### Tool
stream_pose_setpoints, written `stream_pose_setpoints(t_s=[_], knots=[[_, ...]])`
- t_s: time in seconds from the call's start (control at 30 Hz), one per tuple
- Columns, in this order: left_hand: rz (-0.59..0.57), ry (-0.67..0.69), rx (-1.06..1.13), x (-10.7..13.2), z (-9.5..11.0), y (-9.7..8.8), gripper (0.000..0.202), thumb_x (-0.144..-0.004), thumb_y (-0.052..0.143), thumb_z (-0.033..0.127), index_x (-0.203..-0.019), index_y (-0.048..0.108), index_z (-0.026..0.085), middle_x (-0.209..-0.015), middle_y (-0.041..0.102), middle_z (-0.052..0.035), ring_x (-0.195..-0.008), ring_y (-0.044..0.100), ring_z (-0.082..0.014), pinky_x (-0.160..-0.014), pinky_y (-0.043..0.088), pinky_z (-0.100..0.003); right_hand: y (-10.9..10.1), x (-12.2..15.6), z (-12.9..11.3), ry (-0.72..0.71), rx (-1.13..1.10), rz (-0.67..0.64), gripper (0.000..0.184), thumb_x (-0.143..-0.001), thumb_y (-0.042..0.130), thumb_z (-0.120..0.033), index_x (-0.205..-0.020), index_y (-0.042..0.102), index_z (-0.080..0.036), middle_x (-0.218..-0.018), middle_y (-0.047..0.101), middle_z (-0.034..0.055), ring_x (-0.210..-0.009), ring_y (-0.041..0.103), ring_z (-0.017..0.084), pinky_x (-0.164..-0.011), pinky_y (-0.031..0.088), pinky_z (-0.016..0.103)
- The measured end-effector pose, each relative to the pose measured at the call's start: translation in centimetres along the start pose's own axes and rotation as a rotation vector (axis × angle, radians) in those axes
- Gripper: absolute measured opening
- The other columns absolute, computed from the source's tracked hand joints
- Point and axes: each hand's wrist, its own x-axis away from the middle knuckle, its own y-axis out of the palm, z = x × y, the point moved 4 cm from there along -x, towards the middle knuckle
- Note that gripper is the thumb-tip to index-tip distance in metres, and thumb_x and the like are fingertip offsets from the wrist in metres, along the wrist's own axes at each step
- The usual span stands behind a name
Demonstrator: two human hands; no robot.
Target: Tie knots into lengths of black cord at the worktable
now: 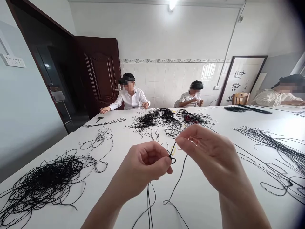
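Above the white table, my left hand (150, 162) pinches a black cord (173, 148) near a small knot, between thumb and index finger. A little loop (173, 161) of the cord sticks out beside that thumb tip. Slightly higher and to the right, my right hand (207, 152) is closed on the same cord, which runs short and straight between both hands. One cord length (181, 175) hangs from under the right hand and curls on the tabletop. Several more strands (148, 203) dangle below the left hand.
A tangled heap of black cord (47, 178) covers the table's left side; more bundles (162, 117) lie at centre and right (274, 141). Scissors (100, 119) rest near the far left edge. Across the table (202, 203) sit two people, and another person is at far right.
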Motion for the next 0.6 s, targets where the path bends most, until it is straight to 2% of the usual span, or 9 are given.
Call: stream_pose_setpoints(t_s=[0.3, 0.47, 0.6], knots=[[-0.030, -0.038, -0.023, -0.1, -0.4, 0.3, 0.010, -0.078, 0.065, 0.015, -0.070, 0.061, 0.018, -0.059, 0.065, 0.0047, -0.047, 0.040, -0.0035, -0.044, 0.031, -0.015, -0.2, -0.1, 0.2, -0.006, 0.023, -0.020, 0.015, -0.090, 0.059, -0.028, -0.075, 0.062, -0.025, -0.066, 0.055, -0.0049, -0.066, 0.050, 0.010, -0.052, 0.039, 0.020], [-0.036, -0.073, -0.086, 0.3, -0.9, 0.7, 0.008, -0.078, 0.065, 0.015, -0.070, 0.061, 0.018, -0.063, 0.067, 0.0026, -0.052, 0.045, -0.0053, -0.045, 0.033, -0.016, -0.7, -0.2, 0.6, -0.037, 0.035, 0.122, 0.014, -0.086, 0.065, -0.033, -0.075, 0.064, -0.025, -0.068, 0.059, -0.0032, -0.063, 0.052, 0.010, -0.051, 0.040, 0.023], [-0.045, -0.081, -0.075, 0.2, -1.1, 0.9, 0.007, -0.084, 0.062, 0.019, -0.077, 0.060, 0.018, -0.070, 0.069, 0.0024, -0.055, 0.053, -0.0062, -0.051, 0.041, -0.018, -0.2, -0.1, 0.9, -0.045, 0.119, 0.200, 0.011, -0.087, 0.064, -0.036, -0.081, 0.064, -0.026, -0.074, 0.065, -0.0011, -0.064, 0.059, 0.013, -0.043, 0.039, 0.022]])
